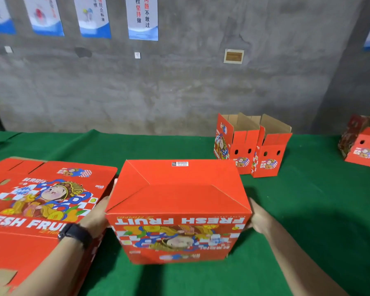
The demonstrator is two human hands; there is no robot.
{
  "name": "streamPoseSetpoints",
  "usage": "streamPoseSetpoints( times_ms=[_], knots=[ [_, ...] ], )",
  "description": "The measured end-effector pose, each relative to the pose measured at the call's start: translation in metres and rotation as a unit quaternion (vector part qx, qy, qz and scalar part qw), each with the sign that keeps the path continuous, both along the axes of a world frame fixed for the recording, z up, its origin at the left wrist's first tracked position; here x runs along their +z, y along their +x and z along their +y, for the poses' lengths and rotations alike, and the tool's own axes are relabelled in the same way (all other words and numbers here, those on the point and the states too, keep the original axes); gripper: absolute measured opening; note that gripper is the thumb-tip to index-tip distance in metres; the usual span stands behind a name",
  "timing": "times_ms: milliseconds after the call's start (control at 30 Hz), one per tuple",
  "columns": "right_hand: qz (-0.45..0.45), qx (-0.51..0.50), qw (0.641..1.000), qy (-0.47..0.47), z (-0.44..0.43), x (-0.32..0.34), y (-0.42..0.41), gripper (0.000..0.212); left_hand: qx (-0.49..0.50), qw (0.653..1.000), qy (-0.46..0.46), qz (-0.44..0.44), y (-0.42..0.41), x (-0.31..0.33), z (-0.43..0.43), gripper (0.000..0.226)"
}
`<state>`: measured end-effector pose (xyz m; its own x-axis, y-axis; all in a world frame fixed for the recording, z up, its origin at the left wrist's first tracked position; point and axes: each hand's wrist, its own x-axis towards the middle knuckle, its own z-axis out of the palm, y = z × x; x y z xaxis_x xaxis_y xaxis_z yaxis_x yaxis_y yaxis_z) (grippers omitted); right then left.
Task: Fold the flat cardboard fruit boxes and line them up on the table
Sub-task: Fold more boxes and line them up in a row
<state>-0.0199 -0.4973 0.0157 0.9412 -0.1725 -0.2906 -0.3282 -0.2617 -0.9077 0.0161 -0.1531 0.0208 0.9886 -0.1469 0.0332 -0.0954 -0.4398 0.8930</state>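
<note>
Folded red cardboard fruit box (pixel 177 195), upside down on green table (pixel 308 210), sandwiched between left hand (pixel 96 212) and right hand (pixel 257 221), palms flat on its sides.

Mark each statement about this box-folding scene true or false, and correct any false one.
1. The left hand and right hand press opposite sides of the red box. True.
2. The table cover is blue. False: it is green.
3. The red box's print reads upside down. True.
4. The flat boxes lie on the person's right. False: they lie on the left.
</note>
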Motion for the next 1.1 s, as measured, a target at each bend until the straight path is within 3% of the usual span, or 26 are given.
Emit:
streamPoseSetpoints(
  times_ms=[67,100,167,233,267,333,367,433,567,667,767,900,1033,1100],
  knots=[
    [-0.035,-0.005,0.999,0.021,0.002,0.012,0.011,0.045,0.021,0.998,0.015,-0.063,0.002,0.011,0.003,0.032],
    [-0.039,-0.008,0.999,0.014,0.004,0.018,0.015,0.043,0.009,0.996,0.043,-0.084,-0.002,0.020,0.003,0.013],
    [-0.045,-0.013,0.998,0.037,0.006,0.026,0.021,0.045,0.017,0.992,0.096,-0.076,0.004,0.029,0.011,0.027],
    [-0.076,0.002,0.991,0.107,0.003,0.030,0.024,0.042,0.038,0.999,0.002,0.009,0.010,0.036,0.014,0.012],
    [-0.095,0.010,0.983,0.159,0.002,0.031,0.023,0.039,0.029,0.993,-0.072,0.085,0.014,0.039,0.015,0.029],
    [-0.119,0.025,0.964,0.238,-0.003,0.033,0.021,0.046,0.012,0.944,-0.248,0.215,0.023,0.035,0.017,0.060],
    [-0.131,0.026,0.956,0.260,-0.006,0.033,0.020,0.053,0.001,0.927,-0.289,0.241,0.026,0.033,0.017,0.065],
    [-0.146,0.036,0.948,0.279,-0.008,0.033,0.019,0.061,-0.018,0.931,-0.278,0.237,0.031,0.019,0.017,0.052],
    [-0.187,0.098,0.958,0.194,-0.014,0.032,0.010,0.065,-0.024,0.944,-0.231,0.233,0.037,-0.010,0.024,0.038],
    [-0.185,0.159,0.966,0.083,-0.008,0.038,-0.001,0.068,-0.030,0.964,-0.144,0.221,0.042,-0.035,0.022,0.031],
    [-0.237,0.107,0.964,-0.063,0.012,0.030,-0.007,0.065,0.030,0.977,-0.107,0.182,0.038,-0.047,-0.001,0.026],
    [-0.314,0.078,0.931,-0.169,0.048,-0.010,-0.011,0.062,0.001,0.981,-0.148,0.125,0.026,-0.042,-0.044,0.026],
    [-0.347,0.040,0.898,-0.267,0.078,-0.056,-0.008,0.056,-0.094,0.959,-0.214,0.159,0.009,-0.032,-0.084,0.015],
    [-0.344,0.004,0.880,-0.327,0.088,-0.076,-0.009,0.055,-0.107,0.948,-0.255,0.156,0.004,-0.033,-0.098,0.030]
  ],
)
